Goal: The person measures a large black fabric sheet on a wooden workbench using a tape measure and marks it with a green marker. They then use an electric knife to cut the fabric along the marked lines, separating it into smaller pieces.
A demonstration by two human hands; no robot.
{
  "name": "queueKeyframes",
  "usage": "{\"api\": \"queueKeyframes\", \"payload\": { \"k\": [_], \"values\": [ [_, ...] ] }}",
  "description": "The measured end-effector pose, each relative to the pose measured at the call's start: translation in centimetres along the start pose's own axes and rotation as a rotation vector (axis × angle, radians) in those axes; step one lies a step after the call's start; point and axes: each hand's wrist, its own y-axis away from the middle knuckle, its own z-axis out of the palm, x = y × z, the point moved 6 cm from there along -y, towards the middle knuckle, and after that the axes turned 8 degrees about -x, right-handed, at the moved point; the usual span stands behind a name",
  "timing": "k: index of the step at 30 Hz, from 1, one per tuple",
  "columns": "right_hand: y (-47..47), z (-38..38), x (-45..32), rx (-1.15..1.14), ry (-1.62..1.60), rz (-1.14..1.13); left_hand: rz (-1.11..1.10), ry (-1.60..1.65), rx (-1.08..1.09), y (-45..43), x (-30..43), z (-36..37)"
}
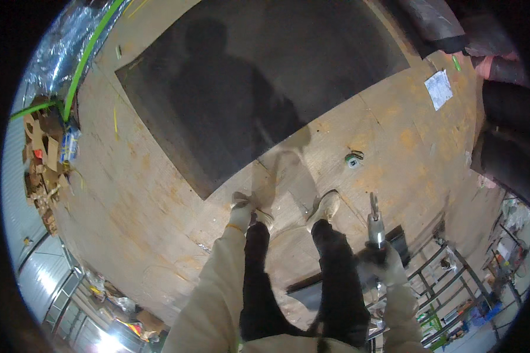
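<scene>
My left hand hangs in front of my left leg, partly in its sleeve; nothing can be made out in it. My right hand is closed around a tool with a silver metal front and a dark grip, whose narrow tip points ahead; it looks like a power tool, but its exact kind is unclear. A large dark sheet lies flat on the floor before me, with my shadow across it. A round green and white tape measure rests on the floor ahead of the held tool.
A sheet of paper bearing writing lies at the right, near dark stacked or rolled material. Torn cardboard is piled at the left beside a green frame and clear plastic. A metal rack stands at the lower right.
</scene>
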Motion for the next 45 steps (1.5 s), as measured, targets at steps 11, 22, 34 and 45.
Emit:
{"api": "queueKeyframes", "payload": {
  "k": [11, 22, 34, 45],
  "values": [
    [-23.0, 8.3, 2.6, 0.005, -0.07, 0.01, -0.084, 0.971, 0.354, -18.8, -6.9, -8.0],
    [-40.2, 14.3, 4.2, -0.195, -0.029, 0.164, 0.577, 1.413, -0.138, -26.0, -3.7, -4.2],
    [-38.3, 14.7, 8.1, -0.406, -0.042, 0.331, 0.249, 1.298, -0.328, -28.5, 1.1, 6.5],
    [-39.5, 16.0, 9.2, -0.424, -0.156, 0.356, 0.31, 1.211, -0.208, -27.1, 0.6, 6.1]
  ]
}}
